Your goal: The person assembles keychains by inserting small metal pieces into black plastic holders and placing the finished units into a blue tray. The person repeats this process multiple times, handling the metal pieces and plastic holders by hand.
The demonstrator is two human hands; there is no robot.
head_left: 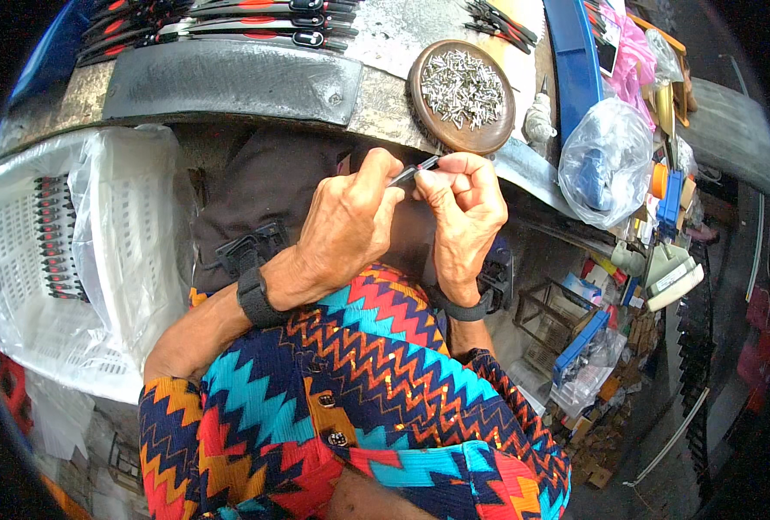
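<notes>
My left hand [355, 208] and my right hand [465, 204] are closed in a pinch at either end of a slim dark-and-silver piece [414, 170]. It slants between my fingertips just in front of the bench edge, its ends covered by my fingers, so its exact kind does not show. Right beyond my right hand, a round brown wooden bowl [418, 91] holds many small silvery metal pins [465, 87]. Long black-and-red slim tools [264, 22] lie in rows at the far left of the bench. Several thin dark pieces [502, 24] lie beyond the bowl.
A grey metal slab [229, 82] runs along the bench's near edge. At left stands a white plastic crate [129, 269] lined with clear plastic, with a row of black-and-red tools [56, 238] inside. To the right are a blue tray [573, 52], a clear bag [610, 160] and cluttered shelving.
</notes>
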